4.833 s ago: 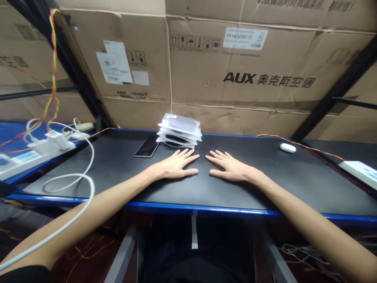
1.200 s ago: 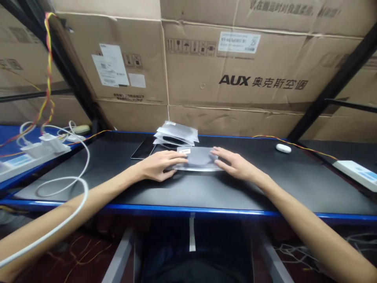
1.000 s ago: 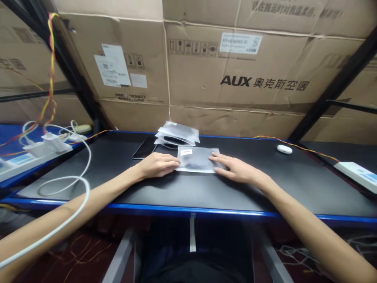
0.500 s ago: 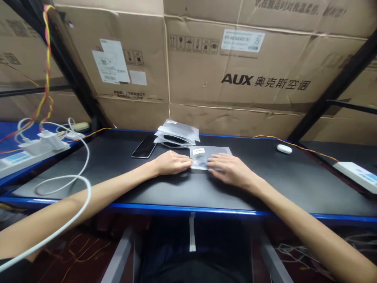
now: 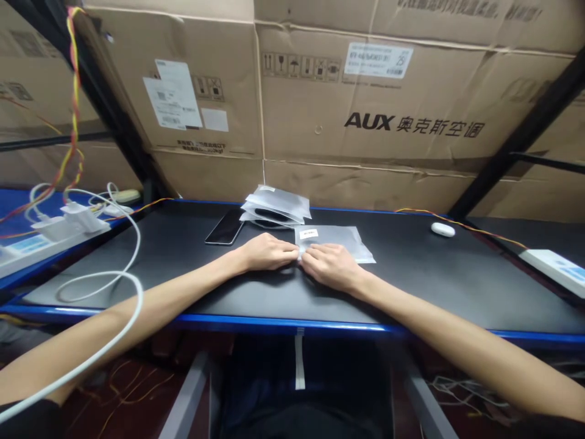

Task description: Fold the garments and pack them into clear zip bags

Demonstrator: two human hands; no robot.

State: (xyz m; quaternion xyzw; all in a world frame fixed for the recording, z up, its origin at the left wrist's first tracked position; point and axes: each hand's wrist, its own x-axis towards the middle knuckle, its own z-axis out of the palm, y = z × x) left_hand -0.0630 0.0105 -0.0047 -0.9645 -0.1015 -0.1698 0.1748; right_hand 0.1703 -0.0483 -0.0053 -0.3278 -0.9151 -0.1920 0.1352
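Note:
A translucent plastic bag (image 5: 354,242) with a small white label lies flat on the black table mat. At its left edge, my left hand (image 5: 272,251) is closed, fingertips on the bag's near left corner. My right hand (image 5: 331,266) lies over the bag's front part with its fingers curled, its tips close to those of my left hand at the same corner. Both hands hide that corner. Just behind stands a loose stack of similar bags (image 5: 278,204), with something dark showing between the layers.
A dark phone (image 5: 225,228) lies left of the stack. A small white case (image 5: 442,230) sits at the right rear. Power strips stand at left (image 5: 27,253) and right (image 5: 555,272). A white cable (image 5: 137,305) loops over my left forearm. Large cardboard boxes (image 5: 297,140) stand behind the table.
My right hand has slid left across the bag to beside my left hand, and its fingers have gone from extended to curled. The bag's right part is now uncovered. My left hand has stayed in place.

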